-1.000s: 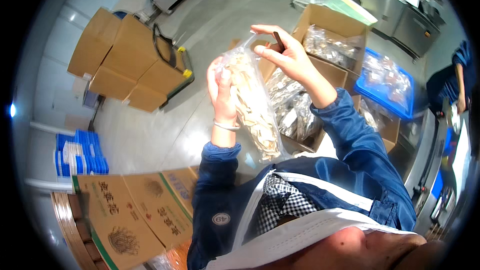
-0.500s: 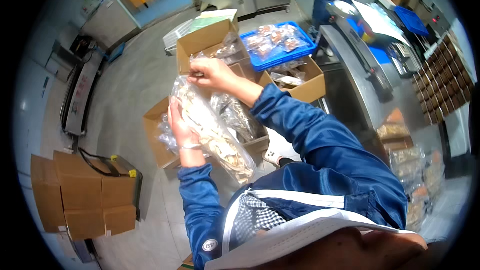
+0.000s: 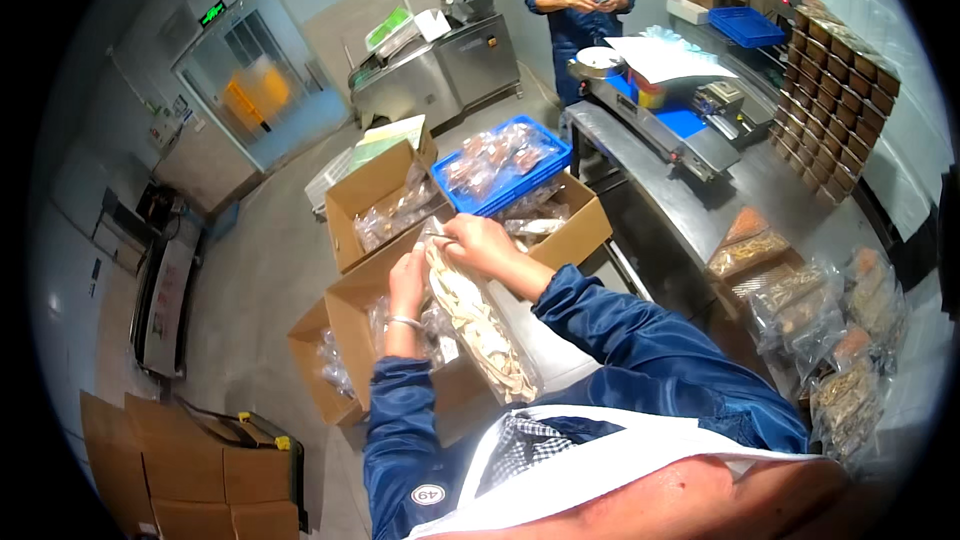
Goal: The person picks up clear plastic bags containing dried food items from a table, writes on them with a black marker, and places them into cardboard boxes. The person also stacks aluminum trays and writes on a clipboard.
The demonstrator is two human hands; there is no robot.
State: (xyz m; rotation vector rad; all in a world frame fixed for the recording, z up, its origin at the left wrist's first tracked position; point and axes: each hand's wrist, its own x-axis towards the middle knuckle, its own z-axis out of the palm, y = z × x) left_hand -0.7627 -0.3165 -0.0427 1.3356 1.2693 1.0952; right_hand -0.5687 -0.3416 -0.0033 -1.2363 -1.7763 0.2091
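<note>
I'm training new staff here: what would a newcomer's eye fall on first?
The long clear bag of pale pieces at the centre probably catches it, its upper end between the left hand and right hand. Next comes the blue tray just beyond, among open cardboard boxes. Then perhaps the co-worker in dark blue near the top.

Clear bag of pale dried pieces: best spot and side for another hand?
Probably the packed lower half of the clear bag, from the right, a hand cupped across its width. The bag is long and narrow, the left hand and right hand crowd its upper end, and a gap shows between its lower right edge and the right sleeve.
</note>
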